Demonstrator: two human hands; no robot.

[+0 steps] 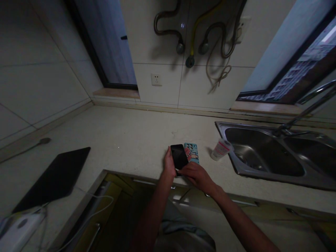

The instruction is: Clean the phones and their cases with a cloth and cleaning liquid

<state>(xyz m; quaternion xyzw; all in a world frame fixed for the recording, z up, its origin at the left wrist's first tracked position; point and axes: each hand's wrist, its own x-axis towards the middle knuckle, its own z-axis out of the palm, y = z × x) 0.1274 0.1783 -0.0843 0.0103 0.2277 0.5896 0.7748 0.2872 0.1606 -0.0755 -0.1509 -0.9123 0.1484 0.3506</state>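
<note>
A black smartphone lies in my left hand, dark screen up, just above the counter's front edge. The fingers wrap under it, and their tips show past its right side. My right hand is closed in a pinch over the phone's lower end. A small whitish bit shows at its fingertips against the screen, too small to name. Right behind the phone lies a teal phone case with a cartoon print, partly covered by the left fingertips and the right hand.
A clear plastic cup with a pink-red print stands by the steel double sink and its faucet. On the left lie a black flat panel, a white device and a cable. Pipes hang on the wall.
</note>
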